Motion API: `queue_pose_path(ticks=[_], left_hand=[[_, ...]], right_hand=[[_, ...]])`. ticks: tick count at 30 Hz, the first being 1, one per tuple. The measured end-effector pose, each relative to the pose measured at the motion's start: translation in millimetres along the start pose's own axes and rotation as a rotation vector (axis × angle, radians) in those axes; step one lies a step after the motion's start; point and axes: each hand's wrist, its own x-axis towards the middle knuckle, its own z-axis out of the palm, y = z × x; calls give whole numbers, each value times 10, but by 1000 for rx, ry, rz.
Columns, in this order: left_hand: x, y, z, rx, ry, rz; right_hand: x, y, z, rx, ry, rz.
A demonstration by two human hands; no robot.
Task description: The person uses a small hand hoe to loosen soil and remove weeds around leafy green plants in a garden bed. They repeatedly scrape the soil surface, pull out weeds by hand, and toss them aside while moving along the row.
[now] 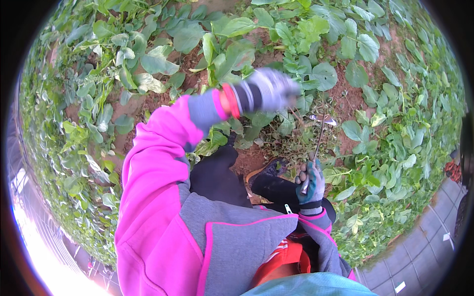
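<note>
My right hand (310, 181), in a grey and teal work glove, grips the handle of a metal hand hoe (320, 137). The hoe's shiny blade (323, 119) lies over small weeds (307, 137) and loose plant litter on reddish soil. My left hand (276, 88), in a striped knit glove, reaches across above the leafy plants (322, 76) and is blurred. Its fingers are hard to make out; thin stems show just below them, and whether it holds them is unclear.
Broad-leaved green plants (107, 66) grow thickly on both sides. My shoe (268, 170) stands on bare soil (248, 159) near the weeds. Dark ground sheeting (411, 259) edges the bed at the lower right. A reddish object (452, 171) lies at the far right.
</note>
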Motion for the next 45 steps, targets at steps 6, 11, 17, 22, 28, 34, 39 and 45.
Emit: queue_pose_path(ticks=[6,11,17,22,28,34,39,45], left_hand=[[166,-1419,-385,482,-153,-539],[-41,-1878,-221,405,-236,-722],[295,-2150,-236,390,287,-633],[688,-2427,-91,594,239,-359],[758,-2624,60,628,245,-359],[773,-2606,11,584,219,-415],[742,-2560,-25,518,185,-479],[736,-2419,-37,378,108,-636]], right_hand=[[109,-4,9,-83,-4,16],[172,-44,47,-66,19,60],[253,-89,105,-94,16,74],[247,-106,122,-77,16,92],[237,-111,117,-91,46,80],[224,-124,103,-95,15,72],[216,-120,99,-82,42,79],[220,-101,106,-96,9,64]])
